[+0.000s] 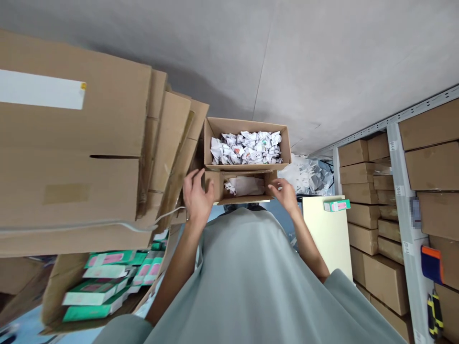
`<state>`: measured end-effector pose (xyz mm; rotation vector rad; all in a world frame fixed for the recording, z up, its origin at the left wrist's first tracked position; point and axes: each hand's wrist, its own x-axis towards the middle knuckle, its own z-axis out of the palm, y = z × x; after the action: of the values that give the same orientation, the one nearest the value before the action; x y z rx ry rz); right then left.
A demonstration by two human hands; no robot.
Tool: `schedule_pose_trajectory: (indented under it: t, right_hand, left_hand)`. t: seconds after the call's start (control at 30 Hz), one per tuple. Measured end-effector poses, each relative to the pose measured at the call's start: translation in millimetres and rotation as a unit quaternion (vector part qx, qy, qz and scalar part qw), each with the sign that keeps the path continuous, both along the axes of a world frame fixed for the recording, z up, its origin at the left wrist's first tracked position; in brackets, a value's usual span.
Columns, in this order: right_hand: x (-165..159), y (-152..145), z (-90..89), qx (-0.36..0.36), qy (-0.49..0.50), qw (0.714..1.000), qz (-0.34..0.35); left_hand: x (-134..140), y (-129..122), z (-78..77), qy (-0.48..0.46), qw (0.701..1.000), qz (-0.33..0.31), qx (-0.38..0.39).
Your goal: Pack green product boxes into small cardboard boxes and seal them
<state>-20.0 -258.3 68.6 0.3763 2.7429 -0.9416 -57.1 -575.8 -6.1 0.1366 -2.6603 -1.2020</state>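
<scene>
A small open cardboard box (217,181) stands in front of me with a crumpled piece of white paper (247,186) inside. At its left end is my left hand (197,198), fingers apart and thumb against or just over the side flap; I cannot tell whether it touches. My right hand (286,195) is at the opposite end, thumb and fingers loosely spread by the right edge. Neither hand visibly grips anything. Directly behind stands a larger open carton (247,125), filled with crumpled white paper balls (247,148).
Large flattened cartons (100,129) lean at left, above a box of green-and-pink packages (96,291). One green package (337,205) lies on a pale yellow board (324,239). Paper scraps (311,174) are piled behind it. Shelving (398,177) holds brown boxes at right; a wall rises behind.
</scene>
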Motion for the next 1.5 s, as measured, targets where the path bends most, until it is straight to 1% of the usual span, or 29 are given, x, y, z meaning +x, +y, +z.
schedule_pose_trajectory:
  t: [0.07,0.13,0.27,0.33,0.4,0.47,0.53,0.6,0.67,0.73,0.83,0.93,1.03,1.17,1.33,1.4,1.5]
  right_hand:
    - [8.3,15.4,-6.0,0.039,-0.017,0.998,-0.046]
    - [13.0,21.4,-12.9,0.052,-0.057,0.995,-0.067]
    - [16.8,11.9,-22.2,0.061,-0.116,0.988,-0.076]
    - [21.7,5.5,-22.9,0.071,-0.117,0.987,-0.081]
    - [33.4,3.1,-21.4,0.072,-0.105,0.988,-0.09]
    - [54.2,6.1,-18.5,0.063,-0.088,0.988,-0.111]
    - [84.8,13.1,-14.8,0.051,-0.068,0.985,-0.152]
    - [123.1,21.5,-10.7,0.042,-0.049,0.976,-0.21]
    - [165.1,28.9,-6.2,0.026,-0.033,0.961,-0.272]
    - [205.7,35.0,-2.1,0.004,-0.019,0.944,-0.33]
    - [258.5,45.7,1.8,-0.021,0.001,0.915,-0.403]
    - [304.8,62.5,2.1,-0.049,0.027,0.884,-0.464]
    - [352.2,83.8,-2.6,-0.085,0.062,0.852,-0.513]
    - [418.1,113.8,-19.7,-0.113,0.108,0.797,-0.584]
    - [494.9,156.2,-45.0,-0.128,0.147,0.722,-0.664]
    - [523.7,171.8,-50.2,-0.137,0.163,0.7,-0.682]
    - [561.7,188.3,-52.8,-0.141,0.178,0.671,-0.706]
  left_hand:
    - [15.3,-7.3,-3.8,-0.043,0.999,-0.001,0.004]
    - [27.7,-11.0,-8.1,-0.1,0.995,-0.001,0.002]
    - [40.6,-11.4,-11.6,-0.184,0.983,0.008,-0.011]
    - [42.4,-11.3,-9.8,-0.204,0.979,0.004,-0.01]
    - [42.6,-11.4,-6.2,-0.209,0.978,-0.01,-0.008]
    - [42.2,-9.8,-1.5,-0.205,0.978,-0.037,-0.007]
    - [41.9,-4.0,3.1,-0.206,0.975,-0.077,-0.006]
    - [42.1,7.9,6.3,-0.214,0.968,-0.128,-0.005]
    - [43.3,26.1,7.3,-0.219,0.959,-0.181,-0.003]
    - [45.1,50.1,6.5,-0.221,0.947,-0.235,0.0]
    - [50.0,94.4,6.5,-0.225,0.925,-0.306,-0.001]
    - [61.5,145.6,12.4,-0.213,0.906,-0.367,-0.009]
    - [83.6,202.5,20.9,-0.183,0.886,-0.426,-0.018]
    - [127.7,286.8,24.3,-0.158,0.853,-0.495,-0.039]
    - [196.8,392.3,23.5,-0.131,0.806,-0.572,-0.074]
    - [226.1,426.6,27.3,-0.11,0.784,-0.606,-0.085]
    - [263.9,466.2,34.5,-0.082,0.745,-0.655,-0.096]
